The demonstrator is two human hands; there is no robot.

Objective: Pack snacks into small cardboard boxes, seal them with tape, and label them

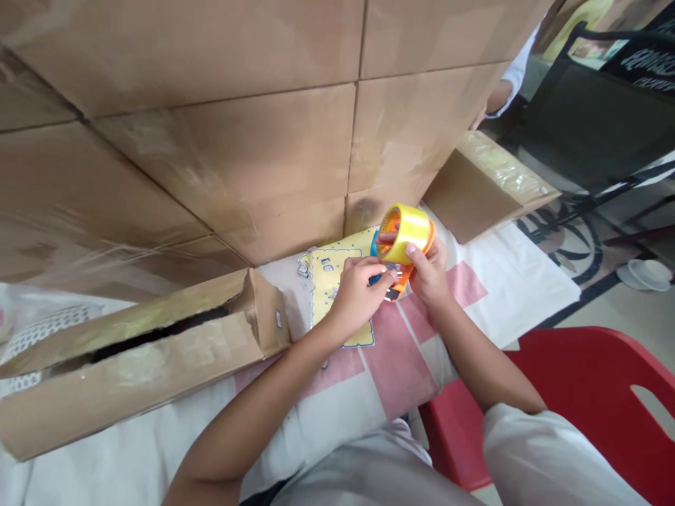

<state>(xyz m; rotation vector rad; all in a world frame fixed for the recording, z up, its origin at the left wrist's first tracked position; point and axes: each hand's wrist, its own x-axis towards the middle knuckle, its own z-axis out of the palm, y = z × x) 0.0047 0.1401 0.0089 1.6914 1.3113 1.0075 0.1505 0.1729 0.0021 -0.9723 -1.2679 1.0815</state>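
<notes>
My right hand (pixel 429 270) is wrapped round an orange tape dispenser (pixel 403 277), which carries a wide roll of yellow tape (pixel 415 228). The thumb presses on the roll's near side and a finger shows through its core. Close by on the left, my left hand (pixel 363 284) is closed in a pinch at the dispenser's front end; what lies between its fingertips is too small to make out. Under the hands lies a flat yellow sheet (pixel 330 281) with a dark outline and small blue marks. Small pale scraps (pixel 304 268) lie along its left edge.
Large cardboard boxes (pixel 226 169) stand like a wall behind the cloth-covered table (pixel 390 358). A long, slit cardboard box (pixel 158 358) lies left, another open box (pixel 474 183) at the right. A red chair (pixel 580 379) stands near my right arm. Another person's arm (pixel 498 98) shows behind the boxes.
</notes>
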